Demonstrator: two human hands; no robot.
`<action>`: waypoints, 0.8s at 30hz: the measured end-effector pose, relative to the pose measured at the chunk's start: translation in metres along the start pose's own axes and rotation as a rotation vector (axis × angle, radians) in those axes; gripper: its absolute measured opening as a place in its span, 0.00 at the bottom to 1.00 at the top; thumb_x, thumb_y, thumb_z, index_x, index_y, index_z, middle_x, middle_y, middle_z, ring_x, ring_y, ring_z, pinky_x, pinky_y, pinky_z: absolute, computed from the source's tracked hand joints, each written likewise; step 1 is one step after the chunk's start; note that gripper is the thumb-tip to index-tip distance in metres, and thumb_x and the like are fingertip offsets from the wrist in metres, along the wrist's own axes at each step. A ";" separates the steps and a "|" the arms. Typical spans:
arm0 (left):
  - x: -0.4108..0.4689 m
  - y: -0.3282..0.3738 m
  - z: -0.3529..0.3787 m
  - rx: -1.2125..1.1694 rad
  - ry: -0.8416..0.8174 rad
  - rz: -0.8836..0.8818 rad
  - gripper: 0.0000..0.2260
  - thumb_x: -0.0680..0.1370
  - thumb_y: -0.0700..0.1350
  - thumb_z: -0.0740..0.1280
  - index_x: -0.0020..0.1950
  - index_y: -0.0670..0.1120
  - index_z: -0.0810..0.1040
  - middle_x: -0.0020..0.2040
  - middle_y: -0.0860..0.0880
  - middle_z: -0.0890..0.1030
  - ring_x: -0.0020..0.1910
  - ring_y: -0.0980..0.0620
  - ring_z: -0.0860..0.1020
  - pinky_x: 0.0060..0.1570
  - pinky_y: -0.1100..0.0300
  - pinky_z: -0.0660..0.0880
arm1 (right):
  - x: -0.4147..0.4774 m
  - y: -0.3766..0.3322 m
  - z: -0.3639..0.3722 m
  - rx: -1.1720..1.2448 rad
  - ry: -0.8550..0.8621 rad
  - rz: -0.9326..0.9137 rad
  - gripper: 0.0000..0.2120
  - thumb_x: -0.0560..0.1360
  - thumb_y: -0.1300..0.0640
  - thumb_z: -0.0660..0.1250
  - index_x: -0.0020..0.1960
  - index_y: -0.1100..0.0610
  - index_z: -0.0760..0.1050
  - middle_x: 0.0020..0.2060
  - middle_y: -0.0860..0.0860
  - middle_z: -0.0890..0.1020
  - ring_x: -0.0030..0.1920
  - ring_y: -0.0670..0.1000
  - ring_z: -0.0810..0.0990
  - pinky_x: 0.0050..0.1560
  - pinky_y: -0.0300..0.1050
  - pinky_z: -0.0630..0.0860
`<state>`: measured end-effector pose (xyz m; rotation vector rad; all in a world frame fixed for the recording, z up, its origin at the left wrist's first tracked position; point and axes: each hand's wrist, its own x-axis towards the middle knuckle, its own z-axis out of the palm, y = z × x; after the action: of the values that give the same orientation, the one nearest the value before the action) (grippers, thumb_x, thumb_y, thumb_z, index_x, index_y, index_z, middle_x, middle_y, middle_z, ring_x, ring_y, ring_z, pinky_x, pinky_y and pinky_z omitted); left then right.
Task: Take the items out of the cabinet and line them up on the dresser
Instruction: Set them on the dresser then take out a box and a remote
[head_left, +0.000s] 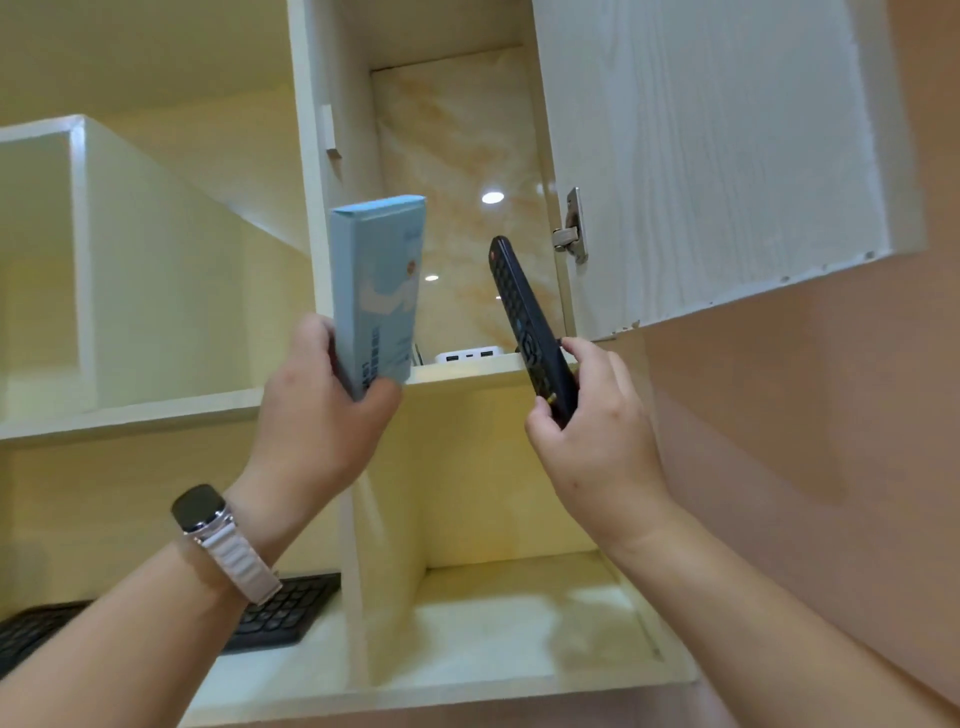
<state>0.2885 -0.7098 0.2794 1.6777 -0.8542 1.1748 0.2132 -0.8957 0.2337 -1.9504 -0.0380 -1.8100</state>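
Head view: your left hand (322, 410) pinches the blue box (376, 291) and your right hand (592, 426) the remote (524, 322) below the cabinet door (701, 156); either could slip.

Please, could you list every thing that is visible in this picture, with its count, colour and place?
box: one, light blue, upright in the left hand, before the open cabinet
remote control: one, black, tilted in the right hand
power bank: one, white, on the cabinet shelf
cabinet door: one, white, open, upper right
keyboard: one, black, lower left shelf
watch: one, dark face, pale strap, left wrist
left hand: holds the box
right hand: holds the remote control
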 end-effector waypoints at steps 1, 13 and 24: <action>-0.005 0.001 0.003 -0.047 0.001 -0.027 0.11 0.71 0.41 0.69 0.49 0.46 0.68 0.40 0.52 0.77 0.37 0.53 0.76 0.28 0.65 0.68 | -0.001 0.000 0.000 -0.009 -0.018 0.029 0.19 0.74 0.61 0.67 0.64 0.54 0.71 0.50 0.47 0.72 0.41 0.45 0.69 0.38 0.35 0.67; -0.053 -0.034 0.019 -0.723 -0.224 -0.291 0.14 0.69 0.51 0.66 0.54 0.53 0.78 0.46 0.56 0.84 0.44 0.55 0.83 0.37 0.54 0.80 | -0.045 -0.029 0.012 0.182 -0.024 0.436 0.09 0.69 0.56 0.65 0.47 0.48 0.69 0.41 0.52 0.79 0.40 0.58 0.80 0.42 0.57 0.81; -0.120 -0.114 0.010 -1.038 -0.577 -0.354 0.10 0.72 0.49 0.69 0.53 0.53 0.78 0.46 0.60 0.84 0.43 0.57 0.83 0.36 0.59 0.79 | -0.142 -0.081 0.054 0.081 0.157 0.664 0.07 0.72 0.65 0.62 0.49 0.57 0.72 0.34 0.48 0.75 0.37 0.56 0.81 0.43 0.60 0.81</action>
<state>0.3553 -0.6720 0.1326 1.1688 -1.1672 -0.0867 0.2186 -0.7625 0.1245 -1.5065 0.5163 -1.4687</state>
